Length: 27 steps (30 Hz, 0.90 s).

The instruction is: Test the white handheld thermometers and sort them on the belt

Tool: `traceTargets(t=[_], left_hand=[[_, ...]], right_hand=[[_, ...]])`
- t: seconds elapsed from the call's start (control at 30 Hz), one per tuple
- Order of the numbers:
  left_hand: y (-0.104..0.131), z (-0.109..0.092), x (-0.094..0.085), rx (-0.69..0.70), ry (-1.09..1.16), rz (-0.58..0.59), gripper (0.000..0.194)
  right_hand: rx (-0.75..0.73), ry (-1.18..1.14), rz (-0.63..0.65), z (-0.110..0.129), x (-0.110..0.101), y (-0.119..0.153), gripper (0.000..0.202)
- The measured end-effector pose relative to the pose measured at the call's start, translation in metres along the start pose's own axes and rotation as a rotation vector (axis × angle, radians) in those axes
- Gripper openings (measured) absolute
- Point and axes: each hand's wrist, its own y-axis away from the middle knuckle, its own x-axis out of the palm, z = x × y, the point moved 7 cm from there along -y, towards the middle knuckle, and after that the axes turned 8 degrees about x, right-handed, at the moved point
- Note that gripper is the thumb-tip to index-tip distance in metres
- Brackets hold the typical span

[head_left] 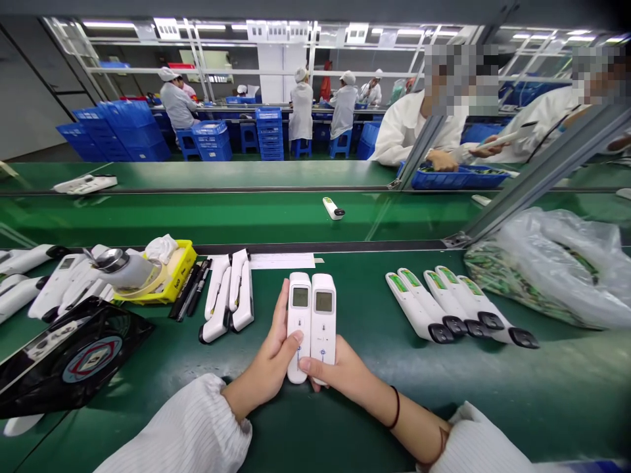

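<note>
Two white infrared thermometers are held upright side by side above the green bench, their small grey screens facing me. My left hand [274,358] is closed around the left thermometer [298,315], its thumb on the front. Around the right thermometer [324,322] my right hand [340,368] is wrapped, thumb across the lower front. To the right lie several more thermometers [414,305] with green labels and black ends. On the left, several white thermometer bodies [241,289] rest together beside black marker pens [190,292].
A yellow tray [185,269] holds a bottle with a metal cap and a white cloth. At front left stands a black fan [93,358]. A clear plastic bag [557,263] sits at right, near a slanted metal post. One thermometer [333,209] lies on the green conveyor [221,217]. Co-workers sit beyond.
</note>
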Motion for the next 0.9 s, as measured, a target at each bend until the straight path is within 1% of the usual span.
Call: traceTargets(t=[0.1, 0.17, 0.27, 0.33, 0.37, 0.43, 0.5, 0.6, 0.73, 0.8, 0.83, 0.9], left_hand=[[-0.004, -0.004, -0.008, 0.076, -0.058, -0.043, 0.066], [-0.007, -0.004, -0.012, 0.072, 0.014, -0.053, 0.069], [-0.011, -0.006, -0.014, 0.076, 0.139, -0.039, 0.071], [-0.011, -0.009, -0.015, 0.098, 0.159, -0.034, 0.070], [-0.011, -0.011, -0.016, 0.105, 0.168, -0.036, 0.069], [-0.011, -0.011, -0.016, 0.108, 0.190, -0.047, 0.069], [-0.011, -0.011, -0.017, 0.113, 0.205, -0.063, 0.069], [-0.013, -0.011, -0.019, 0.123, 0.194, -0.072, 0.069], [-0.015, -0.015, -0.025, 0.151, 0.163, -0.113, 0.070], [-0.015, -0.019, -0.029, 0.175, 0.152, -0.149, 0.070], [-0.015, -0.021, -0.030, 0.186, 0.149, -0.164, 0.071], [-0.015, -0.023, -0.030, 0.186, 0.147, -0.181, 0.072]], right_hand=[[-0.006, 0.003, -0.070, 0.005, -0.008, 0.001, 0.050], [-0.052, -0.050, -0.127, 0.012, -0.015, 0.005, 0.054], [-0.157, -0.122, -0.235, 0.024, -0.029, 0.011, 0.049], [-0.197, -0.081, -0.295, 0.031, -0.037, 0.014, 0.044], [-0.189, -0.032, -0.294, 0.032, -0.039, 0.014, 0.043], [-0.119, 0.051, -0.243, 0.029, -0.038, 0.011, 0.039], [-0.033, 0.055, -0.160, 0.023, -0.033, 0.009, 0.035], [0.003, -0.114, -0.032, 0.024, -0.022, 0.009, 0.035], [0.055, -0.391, 0.129, 0.027, -0.008, 0.012, 0.043], [0.076, -0.432, 0.147, 0.024, -0.006, 0.011, 0.043], [0.071, -0.424, 0.130, 0.022, -0.006, 0.010, 0.041], [0.042, -0.373, 0.055, 0.017, -0.009, 0.004, 0.037]])
